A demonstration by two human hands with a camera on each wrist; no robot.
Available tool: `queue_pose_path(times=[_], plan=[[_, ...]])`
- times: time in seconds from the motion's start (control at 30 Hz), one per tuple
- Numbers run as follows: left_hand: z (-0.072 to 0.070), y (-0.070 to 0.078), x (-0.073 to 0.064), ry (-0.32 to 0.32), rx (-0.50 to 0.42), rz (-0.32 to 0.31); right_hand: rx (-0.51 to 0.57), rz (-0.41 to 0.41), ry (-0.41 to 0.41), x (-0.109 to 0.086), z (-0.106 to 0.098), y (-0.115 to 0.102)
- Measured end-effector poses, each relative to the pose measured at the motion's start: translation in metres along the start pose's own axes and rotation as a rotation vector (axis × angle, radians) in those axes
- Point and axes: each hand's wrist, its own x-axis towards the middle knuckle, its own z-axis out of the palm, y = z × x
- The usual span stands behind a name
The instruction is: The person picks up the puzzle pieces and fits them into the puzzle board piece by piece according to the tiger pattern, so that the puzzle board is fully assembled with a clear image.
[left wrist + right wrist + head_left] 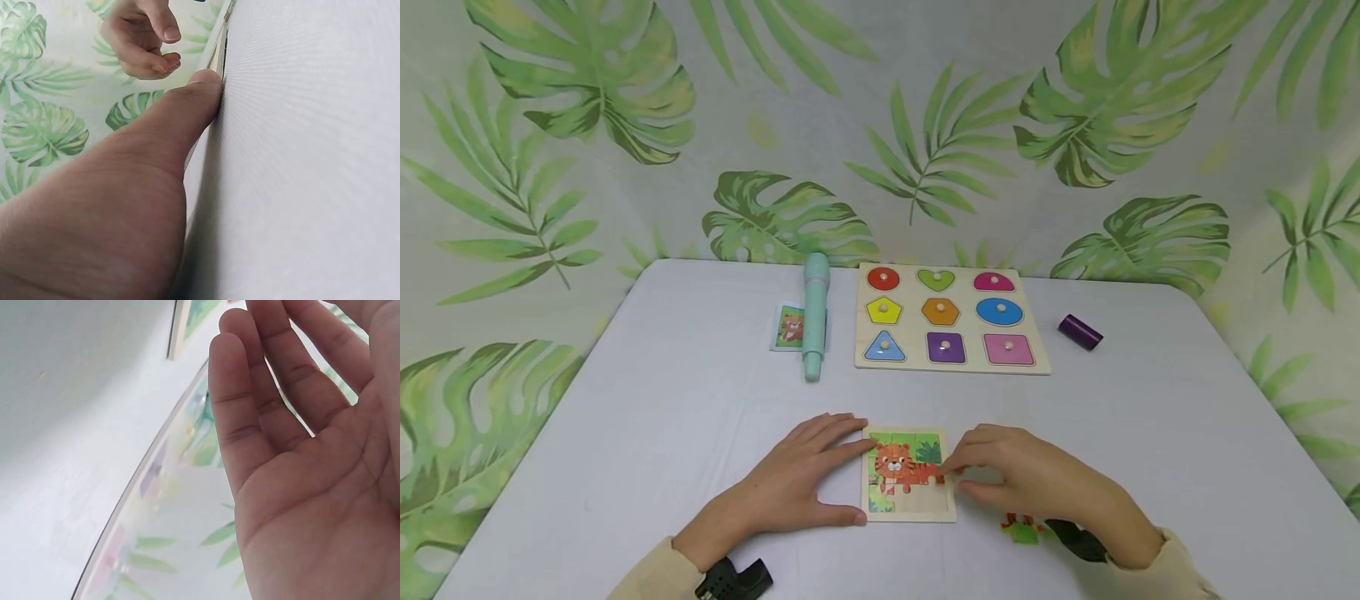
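A small square tiger jigsaw puzzle (928,500) lies in its wooden tray, with bare wood showing at the lower right. My left hand (797,479) is spread at the tray's left side, thumb at the lower corner and fingertips along the upper left. In the left wrist view, the left thumb (203,84) rests against the tray's edge. My right hand (1026,471) reaches in from the right, its index fingertip touching the tiger's orange body and its thumb apart below. The right wrist view shows long, slightly bent fingers (231,394); the fingertips' contact is hidden there.
Loose puzzle pieces (1022,531) lie under the right wrist, partly hidden. Behind the jigsaw sits a wooden shape board (910,358) with knobbed pieces. A mint-green pen-like stick (814,321) lies across a small tiger picture card (788,327). A dark purple cylinder (1080,332) lies at right.
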Motion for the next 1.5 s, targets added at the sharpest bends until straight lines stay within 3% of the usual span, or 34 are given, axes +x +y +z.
queue_pose_path(times=[0.7, 1.27, 1.5], plan=[[0.0, 0.0, 0.0, -0.006, 0.007, 0.0, 0.082, 0.088, -0.025, -0.027, -0.002, 0.019], [0.0, 0.0, 0.0, -0.01, -0.003, -0.003, 0.16, 0.105, -0.026, -0.045, 0.002, 0.046], [-0.001, 0.0, 0.0, -0.02, 0.008, -0.016, 0.171, 0.164, -0.077, -0.048, 0.004, 0.047]])
